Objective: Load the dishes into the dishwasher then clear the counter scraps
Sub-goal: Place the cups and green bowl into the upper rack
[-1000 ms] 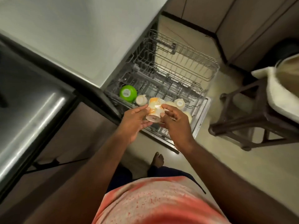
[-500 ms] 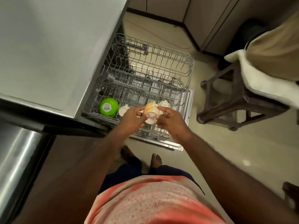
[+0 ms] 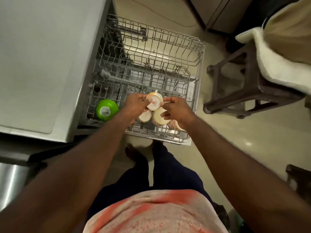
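cup between both hands over the rack, bowl left, stool right

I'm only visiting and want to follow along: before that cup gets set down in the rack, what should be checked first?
1. Grip on the orange cup: ok, left hand and right hand both hold it.
2. Cup upside down: ok, its labelled base faces up.
3. Rack pulled out: ok.
4. Free slot right under the cup: cannot tell, the hands hide it.
5. Green bowl out of the way: ok, it sits apart at the left.
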